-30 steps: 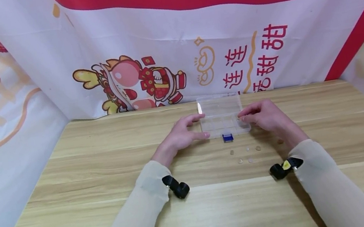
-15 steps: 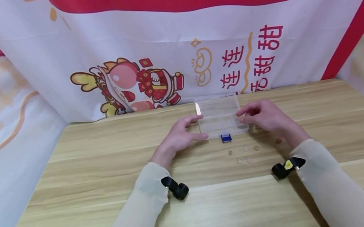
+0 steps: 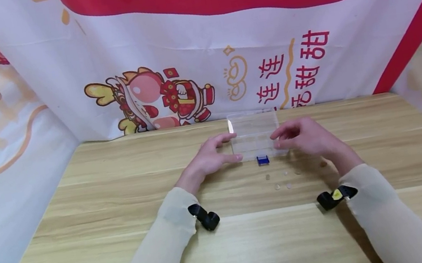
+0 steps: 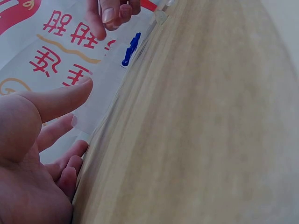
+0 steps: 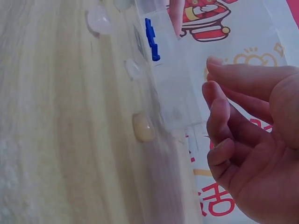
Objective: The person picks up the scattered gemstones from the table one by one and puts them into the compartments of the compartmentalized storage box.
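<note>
Clear box [image 3: 255, 143] nr bench [image 3: 229, 251] back edge. L hand [image 3: 210, 155] at L end, grip spread wide; R hand [image 3: 312, 138] at R end, grip slightly parted, w/ nothing visible in it.

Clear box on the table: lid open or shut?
Open. In the head view, the lid extends behind the base, not over it; the blue latch sits nearest the wearer.

- The left forearm [image 3: 153, 256], sleeved in pale cloth, is angled forward and inward, with its wrist [image 3: 186, 181] bared.
- The left hand [image 3: 209, 155] is opened wide, its thumb [image 4: 65, 100] stretched well apart from the fingers [image 4: 68, 180].
- The right forearm [image 3: 389, 214], likewise sleeved, is angled forward and inward.
- The right hand [image 3: 310, 137] is turned leftward; its thumb [image 5: 252, 78] is brought near the index finger [image 5: 217, 97], a narrow gap being left between their tips.
</note>
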Tool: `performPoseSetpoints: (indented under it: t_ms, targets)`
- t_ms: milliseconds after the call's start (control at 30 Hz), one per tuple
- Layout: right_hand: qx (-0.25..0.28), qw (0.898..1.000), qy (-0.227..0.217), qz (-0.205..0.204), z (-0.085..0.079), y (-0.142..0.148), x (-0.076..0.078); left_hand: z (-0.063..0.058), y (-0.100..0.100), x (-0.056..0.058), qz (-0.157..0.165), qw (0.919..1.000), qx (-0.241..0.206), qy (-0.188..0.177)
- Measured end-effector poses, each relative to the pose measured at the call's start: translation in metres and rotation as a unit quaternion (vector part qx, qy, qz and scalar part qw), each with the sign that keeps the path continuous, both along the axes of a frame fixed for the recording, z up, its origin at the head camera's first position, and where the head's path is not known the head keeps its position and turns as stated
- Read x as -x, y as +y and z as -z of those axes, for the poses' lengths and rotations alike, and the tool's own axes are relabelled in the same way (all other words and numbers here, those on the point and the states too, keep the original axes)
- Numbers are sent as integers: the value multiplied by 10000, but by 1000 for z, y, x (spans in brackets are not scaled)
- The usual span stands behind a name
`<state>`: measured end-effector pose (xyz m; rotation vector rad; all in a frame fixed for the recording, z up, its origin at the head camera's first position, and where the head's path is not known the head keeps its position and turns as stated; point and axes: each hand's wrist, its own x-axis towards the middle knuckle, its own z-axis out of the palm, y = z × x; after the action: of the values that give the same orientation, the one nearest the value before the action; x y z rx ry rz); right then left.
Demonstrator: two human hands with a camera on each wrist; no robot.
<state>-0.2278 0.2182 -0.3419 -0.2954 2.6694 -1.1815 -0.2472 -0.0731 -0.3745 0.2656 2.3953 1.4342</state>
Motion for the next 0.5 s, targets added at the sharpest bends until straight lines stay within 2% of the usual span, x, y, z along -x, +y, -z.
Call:
performPoseSetpoints:
  t_ms: [133, 500]
  targets:
    - [-65, 9996, -1, -275, 1, 7, -1, 1, 1, 0, 7, 10000, 0, -13]
    - [-64, 9959, -396, -806, 1, 27, -1, 2, 0, 3, 36, 10000, 25, -2]
